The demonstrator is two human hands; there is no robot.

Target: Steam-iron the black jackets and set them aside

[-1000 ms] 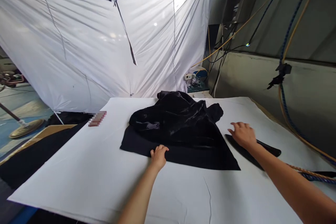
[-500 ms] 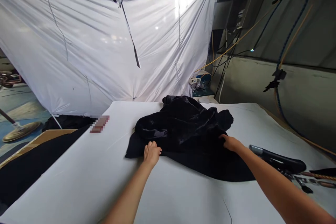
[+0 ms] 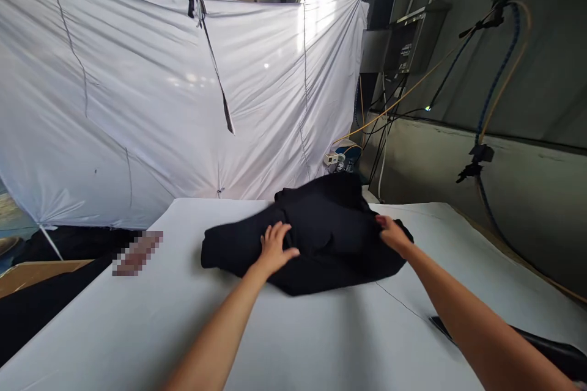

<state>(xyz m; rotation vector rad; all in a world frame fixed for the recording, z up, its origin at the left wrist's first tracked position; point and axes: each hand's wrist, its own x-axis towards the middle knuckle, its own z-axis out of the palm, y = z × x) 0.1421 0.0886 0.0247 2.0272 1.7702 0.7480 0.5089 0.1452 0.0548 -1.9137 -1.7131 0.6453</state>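
The black cloth (image 3: pixel 334 226) is bunched across the middle of the white counter (image 3: pixel 312 348). Its right side is pinched in the grip of the right hand (image 3: pixel 392 235). The left hand (image 3: pixel 274 249) is laid over its left-centre part, grip released and spread. At near right, a dark tool (image 3: pixel 553 345) is partly hidden by the right arm (image 3: pixel 468 311).

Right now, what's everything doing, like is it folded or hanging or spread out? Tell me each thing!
Black cloth: bunched, partly folded over
Left hand: fingers spread, over the cloth
Right hand: fingers curled at the cloth's right side, apparently gripping
White table: flat, partly covered
White sheet: hung up, wrinkled
Dark strap: dangling
Black object by the right forearm: lying on the table, partly hidden
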